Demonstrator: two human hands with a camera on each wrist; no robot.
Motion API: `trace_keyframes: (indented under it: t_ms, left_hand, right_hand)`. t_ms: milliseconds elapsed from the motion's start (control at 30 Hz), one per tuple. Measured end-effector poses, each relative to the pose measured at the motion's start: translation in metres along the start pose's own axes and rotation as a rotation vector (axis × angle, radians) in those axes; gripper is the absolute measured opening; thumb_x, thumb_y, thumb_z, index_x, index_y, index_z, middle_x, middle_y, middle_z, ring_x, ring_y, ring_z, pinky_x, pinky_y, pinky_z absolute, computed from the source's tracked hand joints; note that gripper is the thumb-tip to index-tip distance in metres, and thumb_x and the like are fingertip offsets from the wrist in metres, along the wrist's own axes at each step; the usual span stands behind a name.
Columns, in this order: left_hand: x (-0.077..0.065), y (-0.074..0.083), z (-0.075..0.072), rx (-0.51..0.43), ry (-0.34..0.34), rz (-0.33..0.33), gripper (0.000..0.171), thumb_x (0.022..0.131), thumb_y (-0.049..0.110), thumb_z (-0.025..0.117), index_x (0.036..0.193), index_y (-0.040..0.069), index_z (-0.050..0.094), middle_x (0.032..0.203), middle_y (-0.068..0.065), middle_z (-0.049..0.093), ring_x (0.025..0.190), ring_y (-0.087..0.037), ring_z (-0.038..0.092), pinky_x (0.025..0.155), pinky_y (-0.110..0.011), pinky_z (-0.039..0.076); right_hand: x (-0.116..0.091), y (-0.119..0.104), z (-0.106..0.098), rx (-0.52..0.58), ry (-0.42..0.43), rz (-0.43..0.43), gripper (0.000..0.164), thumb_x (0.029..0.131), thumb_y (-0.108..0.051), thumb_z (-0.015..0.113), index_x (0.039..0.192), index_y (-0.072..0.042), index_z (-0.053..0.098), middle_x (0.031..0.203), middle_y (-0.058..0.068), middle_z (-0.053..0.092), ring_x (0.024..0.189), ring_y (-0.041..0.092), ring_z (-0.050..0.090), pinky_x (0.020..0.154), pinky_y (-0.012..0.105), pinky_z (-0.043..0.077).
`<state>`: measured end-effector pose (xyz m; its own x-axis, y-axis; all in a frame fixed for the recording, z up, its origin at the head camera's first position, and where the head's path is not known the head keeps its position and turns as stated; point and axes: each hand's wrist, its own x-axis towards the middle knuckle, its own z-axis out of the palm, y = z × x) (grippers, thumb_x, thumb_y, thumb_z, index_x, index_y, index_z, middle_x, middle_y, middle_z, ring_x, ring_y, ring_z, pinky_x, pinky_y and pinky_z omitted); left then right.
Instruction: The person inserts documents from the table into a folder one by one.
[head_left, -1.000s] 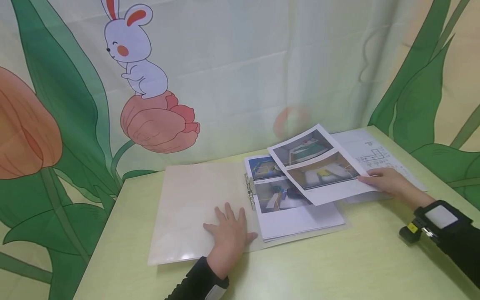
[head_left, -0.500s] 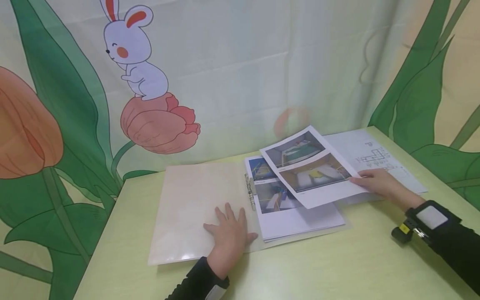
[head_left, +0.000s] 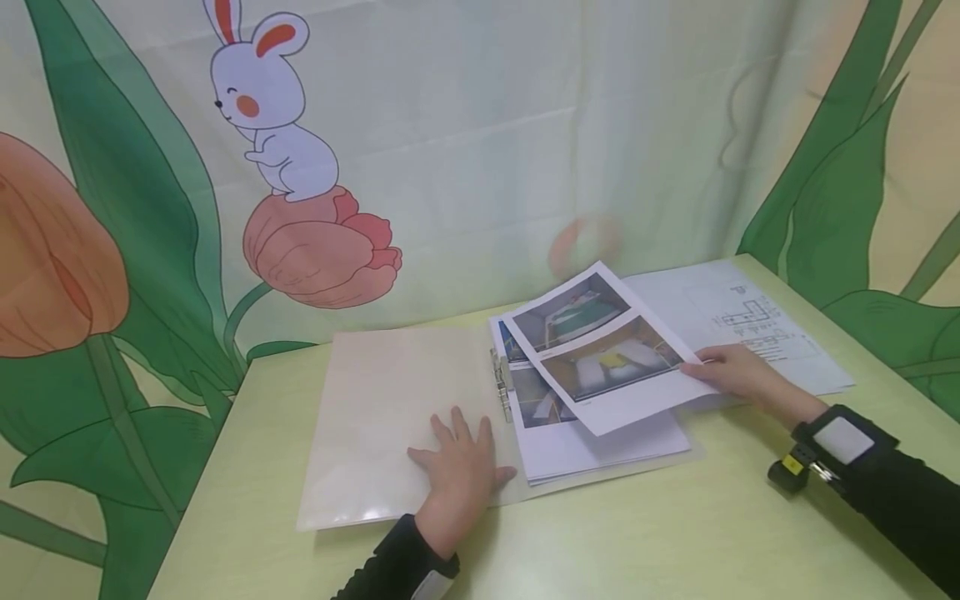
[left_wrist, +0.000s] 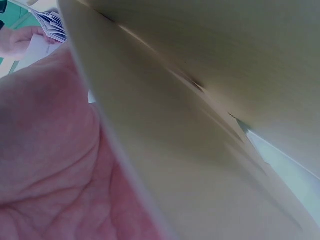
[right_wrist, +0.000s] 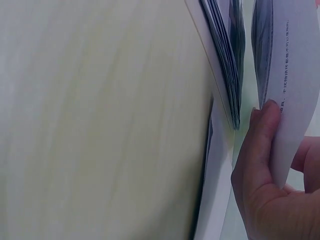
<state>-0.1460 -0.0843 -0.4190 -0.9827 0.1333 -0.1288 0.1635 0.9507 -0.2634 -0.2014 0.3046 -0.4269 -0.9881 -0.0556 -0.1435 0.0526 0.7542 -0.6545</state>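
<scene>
My right hand pinches the lower right corner of a printed sheet with two photos on it. The sheet is tilted above a stack of similar pages in an open binder. In the right wrist view, thumb and fingers hold the sheet's edge. My left hand rests with spread fingers on the binder's pale cover. Metal rings stand at the binder's spine, along the stack's left edge. In the left wrist view the palm lies against the cover's edge.
Loose white paper with drawn diagrams lies at the back right of the pale green table. Behind the table hangs a printed curtain with a rabbit and tulips.
My right hand has moved left and slightly down with the sheet, which now covers more of the stack. The left hand stays in place on the cover.
</scene>
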Motion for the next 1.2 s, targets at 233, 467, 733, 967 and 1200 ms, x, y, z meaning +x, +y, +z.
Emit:
trace_keyframes:
  t_ms: [233,467,733,967,1200]
  left_hand:
    - [0.000,0.000,0.000,-0.014,0.002,-0.001,0.079,0.083,0.072,0.057,0.146,0.024,0.048,0.150,-0.017,0.037,0.135,-0.045,0.035,0.086,-0.071,0.036]
    - [0.000,0.001,0.004,-0.031,-0.002,0.001,0.079,0.084,0.071,0.057,0.147,0.024,0.047,0.150,-0.018,0.035,0.136,-0.046,0.034,0.086,-0.071,0.035]
    - [0.001,0.001,0.006,-0.020,0.008,0.004,0.080,0.084,0.072,0.055,0.147,0.024,0.046,0.150,-0.018,0.035,0.136,-0.046,0.034,0.086,-0.071,0.035]
    - [0.000,0.002,0.003,-0.012,-0.011,0.001,0.079,0.085,0.072,0.054,0.148,0.025,0.045,0.151,-0.018,0.034,0.136,-0.046,0.033,0.086,-0.071,0.035]
    - [0.000,0.002,0.002,0.005,-0.028,0.000,0.079,0.086,0.072,0.053,0.149,0.026,0.044,0.152,-0.017,0.033,0.137,-0.045,0.032,0.087,-0.071,0.035]
  right_hand:
    - [0.000,-0.007,0.006,0.018,0.002,-0.033,0.054,0.098,-0.031,0.060,0.122,0.017,0.055,0.106,0.026,0.062,0.097,0.037,0.059,0.072,0.028,0.044]
    - [0.001,-0.007,0.013,0.026,-0.004,0.004,0.054,0.098,-0.033,0.061,0.121,0.016,0.056,0.104,0.024,0.063,0.092,0.032,0.059,0.070,0.026,0.043]
    - [0.000,-0.009,0.020,0.065,-0.018,0.011,0.054,0.098,-0.032,0.060,0.122,0.016,0.055,0.101,0.020,0.064,0.088,0.027,0.060,0.069,0.026,0.044]
    - [-0.002,-0.012,0.026,0.124,-0.072,0.058,0.054,0.099,-0.034,0.058,0.124,0.014,0.054,0.101,0.016,0.064,0.091,0.026,0.059,0.072,0.026,0.044]
    - [-0.006,-0.017,0.028,0.145,-0.094,0.066,0.056,0.098,-0.035,0.059,0.125,0.014,0.053,0.103,0.017,0.063,0.093,0.027,0.058,0.074,0.025,0.044]
